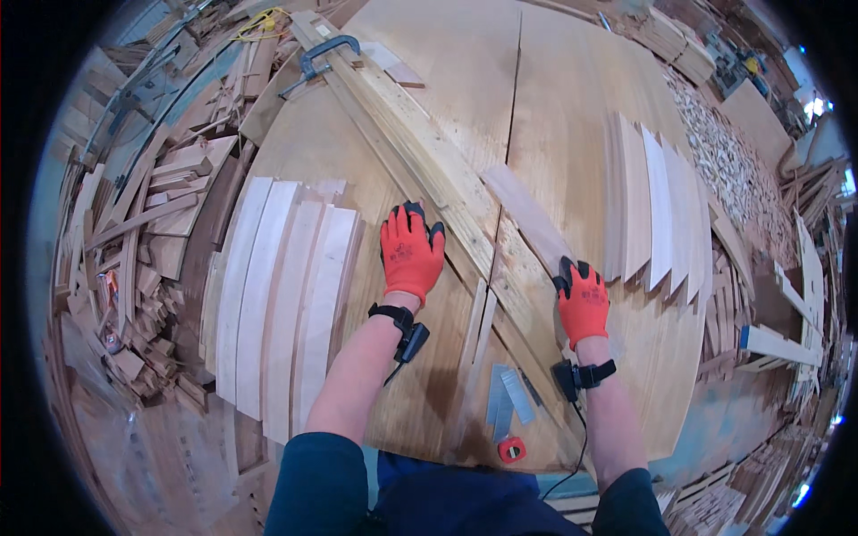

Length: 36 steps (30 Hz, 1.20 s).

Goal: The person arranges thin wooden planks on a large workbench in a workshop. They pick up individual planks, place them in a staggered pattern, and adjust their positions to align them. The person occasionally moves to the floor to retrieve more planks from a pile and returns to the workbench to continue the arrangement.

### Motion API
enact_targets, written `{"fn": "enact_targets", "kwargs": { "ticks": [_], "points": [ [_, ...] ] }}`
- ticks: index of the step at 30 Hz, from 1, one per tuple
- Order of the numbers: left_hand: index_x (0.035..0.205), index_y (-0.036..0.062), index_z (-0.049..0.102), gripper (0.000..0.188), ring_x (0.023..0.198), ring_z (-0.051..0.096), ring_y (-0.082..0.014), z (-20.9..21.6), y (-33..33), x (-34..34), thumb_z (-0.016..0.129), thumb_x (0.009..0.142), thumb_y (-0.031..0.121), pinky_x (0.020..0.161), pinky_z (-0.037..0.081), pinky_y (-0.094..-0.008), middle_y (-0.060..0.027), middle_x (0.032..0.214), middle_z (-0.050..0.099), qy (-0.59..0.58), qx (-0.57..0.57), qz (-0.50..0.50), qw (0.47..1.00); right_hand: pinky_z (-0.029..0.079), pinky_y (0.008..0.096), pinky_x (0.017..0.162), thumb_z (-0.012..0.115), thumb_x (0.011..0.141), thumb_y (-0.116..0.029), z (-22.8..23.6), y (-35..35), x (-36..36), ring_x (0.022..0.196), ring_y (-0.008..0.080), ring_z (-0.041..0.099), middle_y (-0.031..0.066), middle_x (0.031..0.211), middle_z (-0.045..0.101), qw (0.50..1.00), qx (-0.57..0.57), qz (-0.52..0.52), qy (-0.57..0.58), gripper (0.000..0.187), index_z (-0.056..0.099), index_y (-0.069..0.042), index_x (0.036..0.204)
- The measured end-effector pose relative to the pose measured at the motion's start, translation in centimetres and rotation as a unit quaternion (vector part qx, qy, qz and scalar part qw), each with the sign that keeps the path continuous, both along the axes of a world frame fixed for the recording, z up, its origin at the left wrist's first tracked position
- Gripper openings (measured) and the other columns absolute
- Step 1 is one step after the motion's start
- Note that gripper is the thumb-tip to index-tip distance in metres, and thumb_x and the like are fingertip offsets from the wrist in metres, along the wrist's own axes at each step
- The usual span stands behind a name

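A: How are the 2 hands placed over the desk (pixel 581 80)?

B: The left hand (pixel 412 255), in a red glove with black fingertips, lies back upward at the left edge of the long boards (pixel 447 192). Its fingers are slightly spread; whether they grip the edge cannot be told. The right hand (pixel 584 299), gloved alike, is at the near end of a thin slat (pixel 525 210). Its fingers are bunched narrowly there, though whether they pinch the wood cannot be told.

A: And the position of the slat and boards?

B: The slat slants from the middle of the desk toward the near right, just right of the boards. The boards run diagonally from far left to near right, with a blue C-clamp (pixel 329 45) at their far end.

A: What surrounds them?

B: To the left, a row of pale, curved strips (pixel 281 295); to the right, a stack of pointed slats (pixel 661 201). On the near side, grey metal strips (pixel 503 393) lie beside a red tape measure (pixel 511 449). Beyond the left edge is a heap of wood offcuts (pixel 147 214).
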<state>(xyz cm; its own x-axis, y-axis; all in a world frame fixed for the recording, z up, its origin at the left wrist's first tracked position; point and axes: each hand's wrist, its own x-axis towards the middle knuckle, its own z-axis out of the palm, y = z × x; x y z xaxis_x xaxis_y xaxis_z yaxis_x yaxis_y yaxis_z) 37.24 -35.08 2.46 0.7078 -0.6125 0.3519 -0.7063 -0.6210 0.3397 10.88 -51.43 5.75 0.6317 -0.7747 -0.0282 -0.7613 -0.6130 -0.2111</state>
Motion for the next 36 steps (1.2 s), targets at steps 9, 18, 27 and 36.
{"fn": "enact_targets", "kwargs": {
  "ticks": [9, 18, 27, 36],
  "points": [
    [0.139, -0.0036, 0.046, 0.062, 0.135, 0.039, -0.0442, 0.1, 0.0, 0.3, 0.055, 0.094, 0.037, 0.116, 0.024, -0.0533, -0.0275, 0.141, 0.047, -0.001, 0.005, -0.003, 1.000, 0.046, 0.0466, 0.103, 0.072, 0.085, -0.026, -0.6, -0.2, -0.2, 0.124, 0.0358, 0.053, 0.0150, 0.138, 0.054, 0.999, 0.000, -0.003, 0.032, 0.054, 0.057, -0.015, 0.136],
    [0.136, -0.0030, 0.048, 0.062, 0.138, 0.037, -0.0433, -1.0, 0.0, 0.7, 0.057, 0.092, 0.040, 0.116, 0.024, -0.0545, -0.0276, 0.145, 0.044, -0.015, -0.031, -0.011, 0.999, 0.046, 0.0445, 0.102, 0.072, 0.085, -0.024, -1.4, 0.7, 0.0, 0.124, 0.0350, 0.054, 0.0159, 0.137, 0.055, 0.999, -0.023, -0.019, 0.028, 0.054, 0.057, -0.014, 0.136],
    [0.139, -0.0030, 0.046, 0.063, 0.138, 0.037, -0.0444, -1.7, 0.1, -0.1, 0.056, 0.094, 0.040, 0.116, 0.023, -0.0558, -0.0275, 0.145, 0.044, -0.015, -0.061, -0.020, 0.998, 0.047, 0.0434, 0.103, 0.071, 0.085, -0.023, -2.9, 0.2, -0.6, 0.124, 0.0345, 0.056, 0.0157, 0.138, 0.056, 0.999, -0.031, -0.027, 0.025, 0.054, 0.057, -0.013, 0.136],
    [0.141, -0.0024, 0.045, 0.062, 0.136, 0.038, -0.0448, -1.9, 0.2, 0.5, 0.056, 0.094, 0.037, 0.116, 0.024, -0.0547, -0.0278, 0.143, 0.045, -0.048, -0.080, -0.021, 0.995, 0.047, 0.0431, 0.102, 0.071, 0.085, -0.027, -3.6, 0.0, 0.1, 0.123, 0.0344, 0.057, 0.0173, 0.136, 0.058, 0.998, -0.036, -0.048, 0.024, 0.054, 0.058, -0.014, 0.136]
  ]
}}
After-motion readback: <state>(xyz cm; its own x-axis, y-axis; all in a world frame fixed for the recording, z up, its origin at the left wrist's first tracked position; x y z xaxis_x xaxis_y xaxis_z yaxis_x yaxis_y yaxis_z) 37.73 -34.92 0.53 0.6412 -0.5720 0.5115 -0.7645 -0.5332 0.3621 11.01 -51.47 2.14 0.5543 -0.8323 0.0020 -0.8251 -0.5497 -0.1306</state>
